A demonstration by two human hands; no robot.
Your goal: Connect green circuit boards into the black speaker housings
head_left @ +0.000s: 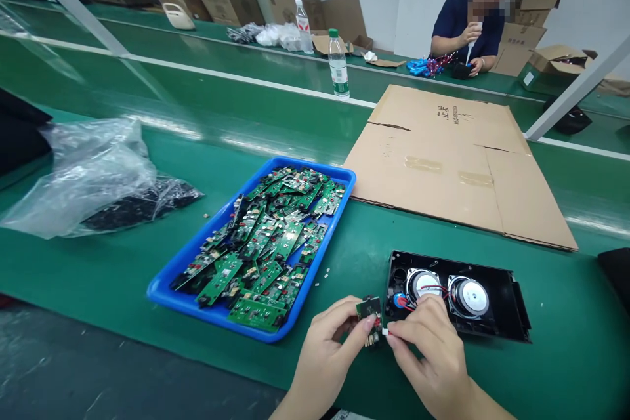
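Observation:
My left hand pinches a small green circuit board between thumb and fingers. A small white plug is held in the fingertips of my right hand, close against the board's right edge; whether it is seated cannot be made out. Just behind my right hand lies a black speaker housing with two round silver speakers, one partly covered by my fingers. Red wires and a blue cylindrical part sit at its left end.
Left of my hands stands a blue tray heaped with circuit boards. Flattened cardboard lies behind the housing. A plastic bag with black parts is at the left. Across the line, a person works near a water bottle.

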